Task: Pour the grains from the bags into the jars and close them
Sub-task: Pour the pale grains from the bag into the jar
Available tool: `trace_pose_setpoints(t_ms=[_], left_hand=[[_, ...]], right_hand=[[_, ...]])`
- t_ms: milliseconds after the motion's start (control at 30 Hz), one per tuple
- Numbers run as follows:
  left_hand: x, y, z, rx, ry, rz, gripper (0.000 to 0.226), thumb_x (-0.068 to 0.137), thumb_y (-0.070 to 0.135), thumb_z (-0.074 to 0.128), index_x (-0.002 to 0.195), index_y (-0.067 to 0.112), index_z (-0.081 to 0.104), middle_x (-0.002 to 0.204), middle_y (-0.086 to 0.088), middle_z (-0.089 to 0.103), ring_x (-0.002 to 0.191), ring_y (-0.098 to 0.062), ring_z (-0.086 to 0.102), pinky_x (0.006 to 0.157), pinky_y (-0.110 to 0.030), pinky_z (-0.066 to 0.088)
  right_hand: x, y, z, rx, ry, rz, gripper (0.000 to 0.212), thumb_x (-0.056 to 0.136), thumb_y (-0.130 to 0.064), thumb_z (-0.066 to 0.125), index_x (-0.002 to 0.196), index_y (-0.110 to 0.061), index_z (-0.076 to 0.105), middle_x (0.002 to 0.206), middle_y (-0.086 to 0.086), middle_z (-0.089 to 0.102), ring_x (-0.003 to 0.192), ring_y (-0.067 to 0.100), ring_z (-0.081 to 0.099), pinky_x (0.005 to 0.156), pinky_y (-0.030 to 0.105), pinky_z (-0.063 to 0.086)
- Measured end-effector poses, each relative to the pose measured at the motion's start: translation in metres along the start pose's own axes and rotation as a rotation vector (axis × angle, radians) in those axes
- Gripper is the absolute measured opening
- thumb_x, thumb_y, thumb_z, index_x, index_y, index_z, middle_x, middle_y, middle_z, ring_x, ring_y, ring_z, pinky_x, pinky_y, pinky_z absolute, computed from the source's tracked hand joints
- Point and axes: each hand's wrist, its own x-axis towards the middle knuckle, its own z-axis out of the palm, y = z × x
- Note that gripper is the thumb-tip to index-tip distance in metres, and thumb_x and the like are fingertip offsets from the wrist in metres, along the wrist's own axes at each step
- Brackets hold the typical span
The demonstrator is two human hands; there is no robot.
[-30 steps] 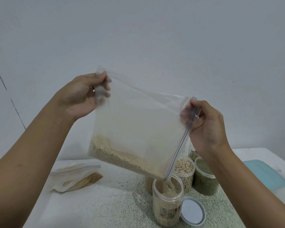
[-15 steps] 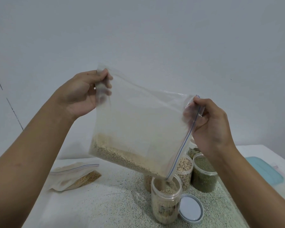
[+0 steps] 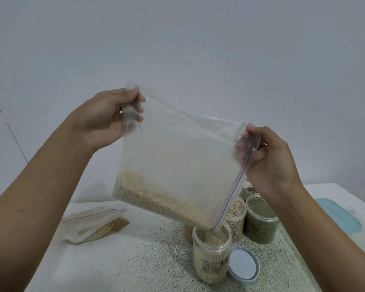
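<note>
I had the clear zip bag [image 3: 177, 165] hanging between my 2 hands, tilted so its lowest corner sat in the mouth of the open jar [image 3: 211, 256], straight below my right hand [image 3: 270, 159]. The grains [image 3: 156, 199] lay banked along the bag's low edge. My left hand [image 3: 101, 121], the higher one, pinched the sealed corner; my right pinched the zipper strip.

I judged the film limp and slick, with all the weight in a loose pile that would slide at once. The corners and the stiffer zipper strip looked like the safest holds. The plastic jar seemed light enough to tip if the bag dragged on it.

Its lid [image 3: 242, 264] lay beside it, under my right wrist. 2 filled jars [image 3: 261, 220] stood beyond. A second bag [image 3: 93, 224] lay below my left forearm.
</note>
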Motion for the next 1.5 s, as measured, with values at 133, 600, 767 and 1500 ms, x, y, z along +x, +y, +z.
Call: trace_pose_setpoints(t_ms=[133, 600, 767, 1500], left_hand=[[-0.001, -0.001, -0.004, -0.008, -0.006, -0.004, 0.030, 0.097, 0.028, 0.059, 0.072, 0.019, 0.073, 0.073, 0.001, 0.062, 0.064, -0.014, 0.061, 0.073, -0.028, 0.045], [-0.001, 0.003, -0.011, 0.042, 0.024, 0.008, 0.026, 0.095, 0.030, 0.060, 0.075, 0.018, 0.070, 0.074, 0.001, 0.062, 0.064, -0.015, 0.061, 0.073, -0.028, 0.045], [0.000, 0.001, -0.008, 0.039, 0.040, 0.013, 0.026, 0.097, 0.029, 0.059, 0.077, 0.016, 0.070, 0.072, 0.001, 0.062, 0.063, -0.015, 0.061, 0.073, -0.029, 0.044], [0.006, -0.004, 0.006, 0.009, -0.009, 0.024, 0.031, 0.097, 0.028, 0.059, 0.071, 0.019, 0.074, 0.072, 0.001, 0.062, 0.063, -0.015, 0.061, 0.068, -0.025, 0.048]], right_hand=[[0.001, 0.001, -0.001, -0.024, -0.013, 0.017, 0.028, 0.094, -0.012, 0.061, 0.066, -0.017, 0.065, 0.071, -0.004, 0.061, 0.063, 0.009, 0.063, 0.062, 0.022, 0.049], [0.001, 0.012, 0.006, -0.038, -0.019, 0.008, 0.035, 0.094, -0.013, 0.061, 0.061, -0.019, 0.069, 0.068, -0.003, 0.060, 0.062, 0.012, 0.061, 0.063, 0.024, 0.047], [0.006, 0.012, 0.005, -0.048, 0.002, -0.022, 0.037, 0.095, -0.012, 0.061, 0.060, -0.019, 0.069, 0.069, -0.002, 0.060, 0.063, 0.013, 0.061, 0.065, 0.025, 0.048], [0.005, 0.000, -0.008, -0.035, 0.036, -0.019, 0.034, 0.094, -0.012, 0.062, 0.062, -0.019, 0.071, 0.068, -0.003, 0.062, 0.060, 0.010, 0.062, 0.061, 0.021, 0.051]])
